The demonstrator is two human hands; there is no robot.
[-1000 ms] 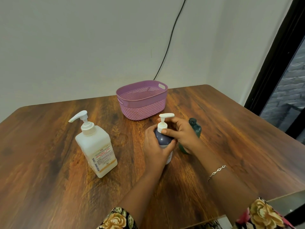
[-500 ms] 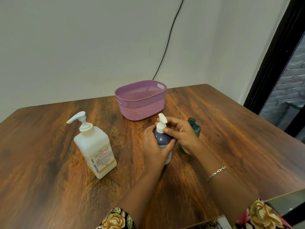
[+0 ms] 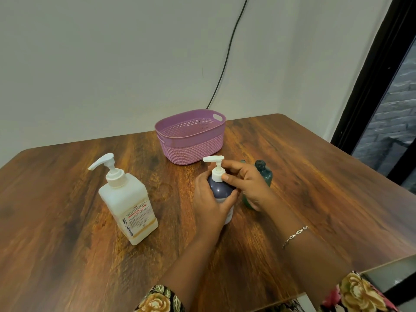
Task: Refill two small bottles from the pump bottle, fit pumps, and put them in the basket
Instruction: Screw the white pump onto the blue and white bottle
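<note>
A small dark purple bottle [image 3: 219, 189] stands upright on the wooden table [image 3: 315, 188], and my left hand [image 3: 210, 203] grips its body. A white pump [image 3: 216, 167] sits in its neck; my right hand [image 3: 245, 183] pinches the pump's collar. Just behind my right hand stands a small teal bottle [image 3: 263, 172] with an open neck, partly hidden. The large white pump bottle [image 3: 127, 201] stands to the left. The empty purple basket [image 3: 191, 137] sits behind the bottles.
A black cable [image 3: 227, 57] runs down the wall behind the basket. A dark window frame [image 3: 369, 73] rises at the right. The table's near right corner ends beside my right forearm.
The white pump's head has turned on the purple bottle between the frames, now pointing left. Both hands stay on the bottle.
</note>
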